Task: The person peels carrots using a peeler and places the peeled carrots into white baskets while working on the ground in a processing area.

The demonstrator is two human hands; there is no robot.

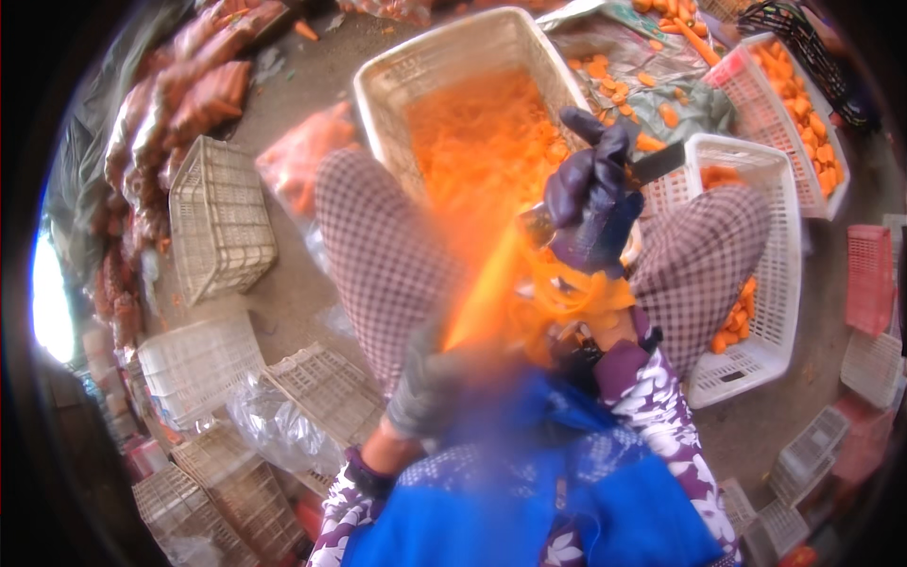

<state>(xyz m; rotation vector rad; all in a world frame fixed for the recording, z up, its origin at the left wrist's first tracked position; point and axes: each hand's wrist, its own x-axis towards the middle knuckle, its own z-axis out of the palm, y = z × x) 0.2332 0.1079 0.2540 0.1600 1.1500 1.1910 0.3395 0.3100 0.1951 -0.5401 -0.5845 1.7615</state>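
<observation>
My left hand [424, 386], in a grey glove, grips a peeled-looking carrot [485, 298] low before my blue apron [468, 503]. The carrot points up and away, its lower end blurred. In a dark purple glove, my right hand [592, 195] is closed round a tool with a dark flat piece [657, 164] sticking out to the right; its exact kind is unclear. Long orange peel strips [581, 290] drape over the right wrist. Beyond the carrot, between my checked knees, stands a big whitish plastic crate [386, 117] holding a heap of carrot peelings [482, 135].
Right of my knee is a white crate [776, 298] with carrots. Another crate [762, 120] of carrot pieces stands farther off, near a person's patterned sleeve [786, 42]. Bagged carrots [301, 159] and a crate [223, 220] lie left. Carrot slices [616, 92] litter a sheet.
</observation>
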